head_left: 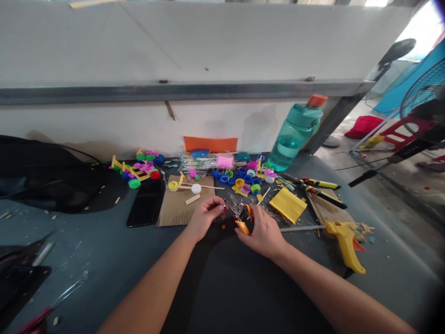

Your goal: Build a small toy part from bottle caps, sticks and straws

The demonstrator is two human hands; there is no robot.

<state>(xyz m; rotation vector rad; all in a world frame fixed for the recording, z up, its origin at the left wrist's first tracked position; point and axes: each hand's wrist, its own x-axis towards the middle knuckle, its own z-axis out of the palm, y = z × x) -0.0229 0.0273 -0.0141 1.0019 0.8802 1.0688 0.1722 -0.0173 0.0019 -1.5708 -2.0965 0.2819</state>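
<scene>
My right hand (262, 228) grips a pair of pliers with orange handles (243, 227), and their metal head points up and to the left. Close to the jaws, my left hand (209, 214) pinches a small pale piece too tiny to name. Left of the pliers lies a brown cardboard sheet (174, 214) bearing thin sticks, a white bottle cap (196, 189) and a short pale wooden strip (193, 199). Beyond my hands, several coloured bottle caps (239, 176) are grouped together. A yellow foam sheet (288, 205) rests right of the pliers.
A teal water bottle (290, 137) stands at the back right. Yellow-handled pliers (325, 197) and a yellow glue gun (344, 241) lie to the right. At left are a black phone (145, 204), small stick-and-cap assemblies (139, 169) and a black bag (45, 176).
</scene>
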